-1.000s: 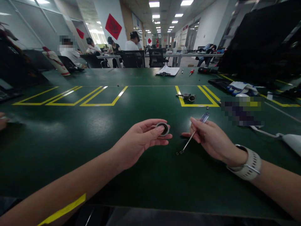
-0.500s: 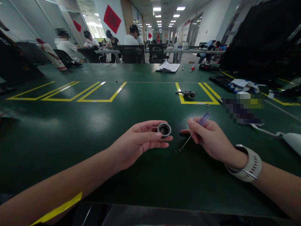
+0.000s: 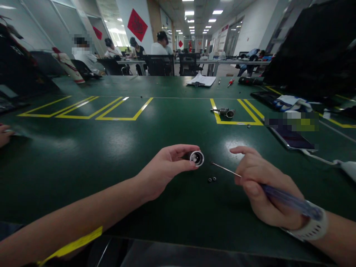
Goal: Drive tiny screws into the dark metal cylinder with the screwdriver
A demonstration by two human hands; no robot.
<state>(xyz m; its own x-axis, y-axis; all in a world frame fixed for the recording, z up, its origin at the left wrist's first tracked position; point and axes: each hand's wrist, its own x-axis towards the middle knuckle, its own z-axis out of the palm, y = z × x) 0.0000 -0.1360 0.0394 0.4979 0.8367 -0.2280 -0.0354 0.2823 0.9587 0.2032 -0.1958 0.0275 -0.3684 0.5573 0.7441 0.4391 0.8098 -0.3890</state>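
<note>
My left hand (image 3: 164,167) is closed around a short metal cylinder (image 3: 200,158), its round open end turned toward me and to the right. In my right hand (image 3: 267,185) is a screwdriver (image 3: 292,200) with a clear purplish handle, gripped with the index finger stretched forward. Its thin shaft points left at the cylinder's opening, a short gap apart. A tiny dark piece sits at the tip, too small to name for sure. Below the tip, two small nut-like metal rings (image 3: 212,179) lie on the green table (image 3: 167,215).
A metal part with a rod (image 3: 226,112) lies in a yellow taped box, with a small metal piece (image 3: 249,126) nearer me. At right are a phone (image 3: 292,137) with a cable and a white-blue cloth (image 3: 293,103). Farther back is a clipboard (image 3: 201,80). Another person's hand (image 3: 4,134) shows at left.
My right hand has turned over and raised the screwdriver tip from the small rings toward the cylinder. My left hand has tilted the cylinder's opening to the right. Another person's hand has appeared at left.
</note>
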